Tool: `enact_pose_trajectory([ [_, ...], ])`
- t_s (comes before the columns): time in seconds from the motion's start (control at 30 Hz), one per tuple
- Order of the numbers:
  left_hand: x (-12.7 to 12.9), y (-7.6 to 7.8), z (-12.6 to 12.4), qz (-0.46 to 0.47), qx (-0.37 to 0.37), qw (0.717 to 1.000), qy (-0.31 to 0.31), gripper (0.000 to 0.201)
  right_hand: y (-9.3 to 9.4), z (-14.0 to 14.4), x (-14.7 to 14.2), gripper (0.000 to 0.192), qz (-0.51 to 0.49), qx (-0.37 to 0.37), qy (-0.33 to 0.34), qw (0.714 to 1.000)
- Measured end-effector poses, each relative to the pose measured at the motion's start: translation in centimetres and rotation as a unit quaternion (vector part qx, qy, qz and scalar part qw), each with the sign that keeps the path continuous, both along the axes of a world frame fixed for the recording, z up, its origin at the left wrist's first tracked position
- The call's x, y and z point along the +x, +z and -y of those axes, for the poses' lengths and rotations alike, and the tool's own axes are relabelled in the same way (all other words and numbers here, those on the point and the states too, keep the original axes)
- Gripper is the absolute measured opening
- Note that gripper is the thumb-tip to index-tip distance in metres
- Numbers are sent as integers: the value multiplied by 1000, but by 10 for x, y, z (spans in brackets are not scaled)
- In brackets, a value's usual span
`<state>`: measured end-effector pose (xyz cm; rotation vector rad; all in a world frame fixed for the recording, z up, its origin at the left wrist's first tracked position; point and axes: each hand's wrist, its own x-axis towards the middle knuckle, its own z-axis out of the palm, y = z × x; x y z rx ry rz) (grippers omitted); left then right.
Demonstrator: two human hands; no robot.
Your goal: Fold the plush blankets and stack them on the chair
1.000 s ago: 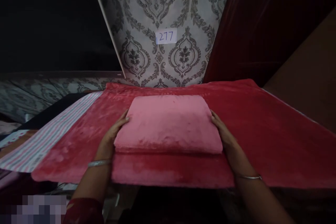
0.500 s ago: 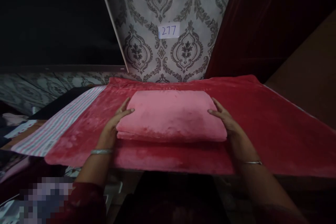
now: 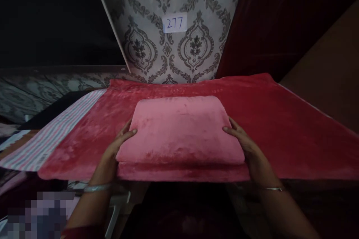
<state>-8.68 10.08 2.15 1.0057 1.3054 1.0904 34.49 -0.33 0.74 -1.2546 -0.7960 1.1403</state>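
We have the folded pink cloth (image 3: 179, 130) between our two hands, over the middle of the red plush cover (image 3: 286, 130), close to its front edge. Our left hand (image 3: 115, 146) takes one side and our right hand (image 3: 244, 142) the other — both part-curled, thumbs laid on the top face and fingers along the sides, so the cloth is held between them. We cannot tell whether its underside is resting on the cover or slightly raised. Each wrist wears a bangle (image 3: 97, 188). A striped cloth (image 3: 61, 130) shows at the cover's left end. Behind, we see patterned wallpaper (image 3: 195, 46) with a paper slip (image 3: 175, 22) reading 277, a dark screen (image 3: 56, 18) to the left and a dark red panel (image 3: 275, 26) to the right
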Motion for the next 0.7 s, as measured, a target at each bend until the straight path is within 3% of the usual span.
enact_pose_trajectory([
  [0.23, 15, 25, -30, 92, -57, 991, -80, 75, 7, -28, 5, 77, -44, 31, 36, 998],
  [0.4, 31, 37, -67, 65, -32, 997, -36, 84, 17, -62, 10, 93, 21, 38, -23, 999],
  [0.57, 31, 32, -81, 33, 72, 996, -35, 99, 10, -66, 15, 90, 38, 91, -44, 994],
  [0.7, 24, 20, -79, 5, 78, 996, -46, 85, -9, -58, 21, 80, -10, 30, -20, 999],
])
